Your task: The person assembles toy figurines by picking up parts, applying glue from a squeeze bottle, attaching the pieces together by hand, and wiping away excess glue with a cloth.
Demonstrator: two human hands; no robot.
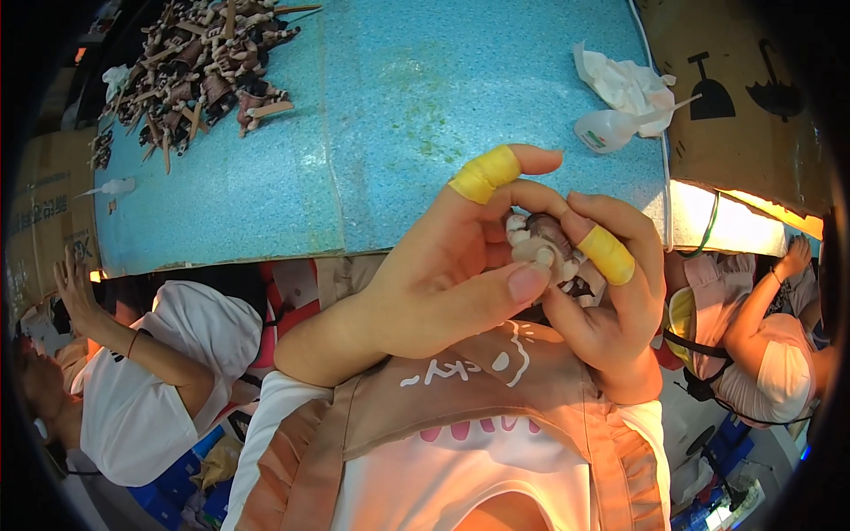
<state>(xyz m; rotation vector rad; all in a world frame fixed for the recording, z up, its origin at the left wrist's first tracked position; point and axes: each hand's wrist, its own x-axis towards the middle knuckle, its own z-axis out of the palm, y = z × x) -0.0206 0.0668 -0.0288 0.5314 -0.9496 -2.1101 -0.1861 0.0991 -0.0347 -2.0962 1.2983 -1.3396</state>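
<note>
Where the two hands meet, a small brown-and-cream plastic figurine part is pinched between them, just off the near edge of the blue speckled table top. The left hand closes on it from the left, thumb pressed along its lower side, index finger arched above it and wrapped in a yellow tape band. The right hand closes on it from the right, fingers curled around the piece, one finger likewise bound in yellow tape. Much of the part is hidden by the fingers; its exact shape cannot be told.

Below the grip lies the person's pink apron with white markings. Beyond the grip and to the right, on the table, a clear plastic squeeze bottle with a thin nozzle lies on its side, touching a crumpled white tissue. Further right stands a brown cardboard box. Far to the upper left of the grip sits a heap of brown and cream figurine pieces, with a second small white bottle nearer the table's left edge. Another person in a white shirt is at lower left, hand raised; another person's arm shows at right.
</note>
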